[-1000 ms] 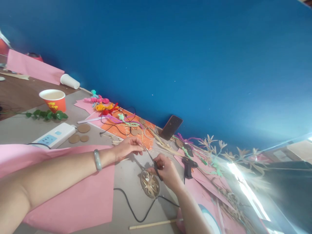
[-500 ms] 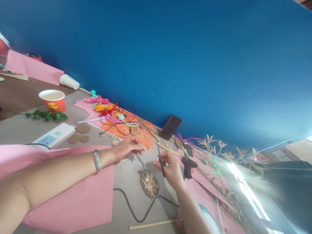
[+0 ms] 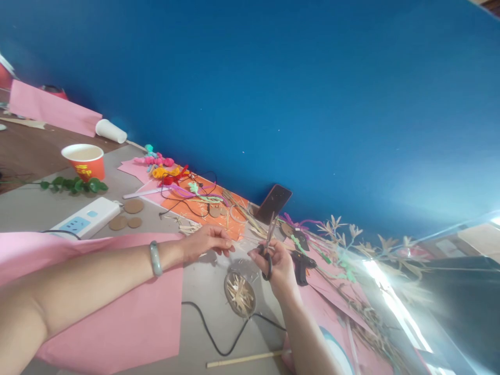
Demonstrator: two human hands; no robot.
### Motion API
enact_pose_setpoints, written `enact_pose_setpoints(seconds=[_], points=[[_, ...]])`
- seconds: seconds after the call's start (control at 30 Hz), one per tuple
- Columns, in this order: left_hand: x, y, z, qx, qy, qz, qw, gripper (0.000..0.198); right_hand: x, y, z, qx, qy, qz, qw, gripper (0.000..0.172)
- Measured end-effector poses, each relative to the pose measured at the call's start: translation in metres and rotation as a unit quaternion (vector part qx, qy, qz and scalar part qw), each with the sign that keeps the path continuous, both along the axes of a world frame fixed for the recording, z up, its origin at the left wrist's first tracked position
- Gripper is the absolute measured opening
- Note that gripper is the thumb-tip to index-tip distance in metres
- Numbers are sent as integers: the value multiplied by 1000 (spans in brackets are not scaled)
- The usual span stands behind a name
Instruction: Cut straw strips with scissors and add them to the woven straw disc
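Note:
My right hand [image 3: 279, 265] grips dark-handled scissors [image 3: 269, 245], their blades pointing up and away toward the phone. To its left, my left hand [image 3: 213, 242] has its fingertips curled together. Anything pinched in them is too thin to make out. A gap separates the two hands. Below them on the grey table lies a round brown disc [image 3: 227, 303] bearing a small heap of pale cut straw strips [image 3: 240, 294]. Behind the left hand, an orange sheet [image 3: 234, 225] is strewn with similar straw bits.
Against the blue wall leans a phone [image 3: 274, 202]. A glue gun [image 3: 301, 266] is right of my right hand, amid dried stems [image 3: 344, 237]. At left are a paper cup [image 3: 94, 165], a power strip [image 3: 91, 216] and pink paper [image 3: 128, 317]. A black cable [image 3: 203, 319] curves in front.
My right hand has shifted slightly right, and the scissors' blades have swung rightward. My left hand's fingers have dipped a little; the pale strip at its fingertips is no longer distinct.

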State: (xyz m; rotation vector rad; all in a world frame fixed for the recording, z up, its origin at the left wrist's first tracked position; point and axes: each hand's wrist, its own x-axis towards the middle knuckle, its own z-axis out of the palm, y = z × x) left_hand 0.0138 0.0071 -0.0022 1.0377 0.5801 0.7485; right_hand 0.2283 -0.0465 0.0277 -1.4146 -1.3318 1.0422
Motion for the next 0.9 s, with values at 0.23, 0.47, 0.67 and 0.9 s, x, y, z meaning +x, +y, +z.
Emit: enact_pose_setpoints(seconds=[0.23, 0.47, 0.67, 0.9], points=[[-1, -4, 2, 39, 30, -39, 998, 21, -2, -2, 5, -6, -5, 2, 1000, 55], [-2, -6, 3, 80, 60, -65, 993, 24, -4, -3, 1, -25, -2, 37, 999, 57], [-1, -6, 5, 70, 44, -73, 994, 33, -3, -3, 1, -30, -11, 58, 998, 54], [-1, -2, 5, 42, 60, -17, 997, 40, 2, -5, 22, -73, -76, 138, 985, 43]])
